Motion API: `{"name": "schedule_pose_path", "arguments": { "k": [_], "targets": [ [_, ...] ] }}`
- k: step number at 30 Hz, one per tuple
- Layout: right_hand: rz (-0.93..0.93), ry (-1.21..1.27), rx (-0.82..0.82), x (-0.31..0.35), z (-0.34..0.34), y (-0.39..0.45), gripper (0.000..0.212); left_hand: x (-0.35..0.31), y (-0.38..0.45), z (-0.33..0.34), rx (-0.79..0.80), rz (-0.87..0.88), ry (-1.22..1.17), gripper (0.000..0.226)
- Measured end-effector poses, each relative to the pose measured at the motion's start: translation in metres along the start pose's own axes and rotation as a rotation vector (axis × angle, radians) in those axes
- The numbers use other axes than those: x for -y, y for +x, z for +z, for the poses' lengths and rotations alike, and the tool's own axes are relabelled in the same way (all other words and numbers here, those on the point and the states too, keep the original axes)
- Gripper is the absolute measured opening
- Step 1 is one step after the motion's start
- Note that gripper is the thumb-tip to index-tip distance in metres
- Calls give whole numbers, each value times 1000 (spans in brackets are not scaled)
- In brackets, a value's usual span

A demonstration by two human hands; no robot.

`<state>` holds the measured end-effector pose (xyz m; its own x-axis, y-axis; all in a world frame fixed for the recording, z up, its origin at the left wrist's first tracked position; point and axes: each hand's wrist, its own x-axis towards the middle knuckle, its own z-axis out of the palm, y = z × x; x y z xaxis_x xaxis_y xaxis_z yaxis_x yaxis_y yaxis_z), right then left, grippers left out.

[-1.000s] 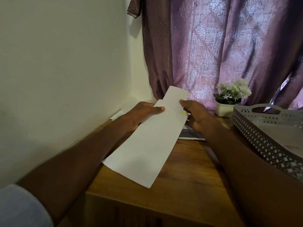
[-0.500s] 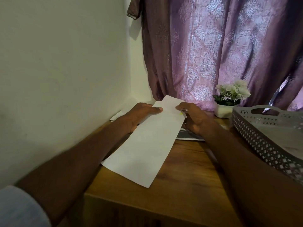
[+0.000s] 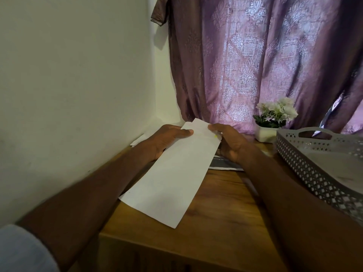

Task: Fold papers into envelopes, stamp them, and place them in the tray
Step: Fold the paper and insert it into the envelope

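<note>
- Paper first: long white folded paper strip [image 3: 172, 173] lies on wooden table top [image 3: 220, 222], running from 7 o'clock up to 1 o'clock; near corner sticks out past table's left edge.
- L hand [image 3: 167, 140] at strip's far end, 11 o'clock side: thumb flat on top, fingers curled under, pinching edge.
- R hand [image 3: 229, 142] at 1 o'clock side of same end: thumb tip on the far corner, other fingers curled beside/under strip; grips it. Small yellow mark on paper just by that thumb.
- Grey perforated plastic tray w/ handle cut-out [image 3: 306, 160] at 3 o'clock, well apart from strip; R forearm lies between the two.
- Dark printed sheet [image 3: 224, 163] under R hand, partly hidden by it & strip.
- White flowers in small white pot [image 3: 275, 118] at 1–2 o'clock, just beyond tray.
- More white paper [image 3: 137, 140] at 11 o'clock by wall, mostly hidden behind L wrist.
- Purple patterned curtain [image 3: 255, 65] hangs behind, 12 o'clock.
</note>
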<state>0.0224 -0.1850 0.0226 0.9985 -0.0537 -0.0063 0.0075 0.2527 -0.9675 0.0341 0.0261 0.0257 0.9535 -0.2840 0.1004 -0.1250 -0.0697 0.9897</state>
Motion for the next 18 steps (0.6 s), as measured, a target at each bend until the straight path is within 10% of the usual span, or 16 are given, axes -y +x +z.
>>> {"name": "schedule_pose_path", "arguments": {
  "k": [18],
  "targets": [
    [53,-1,93,-4,1,4,32,0,1,2,-24,15,126,41]
  ]
}}
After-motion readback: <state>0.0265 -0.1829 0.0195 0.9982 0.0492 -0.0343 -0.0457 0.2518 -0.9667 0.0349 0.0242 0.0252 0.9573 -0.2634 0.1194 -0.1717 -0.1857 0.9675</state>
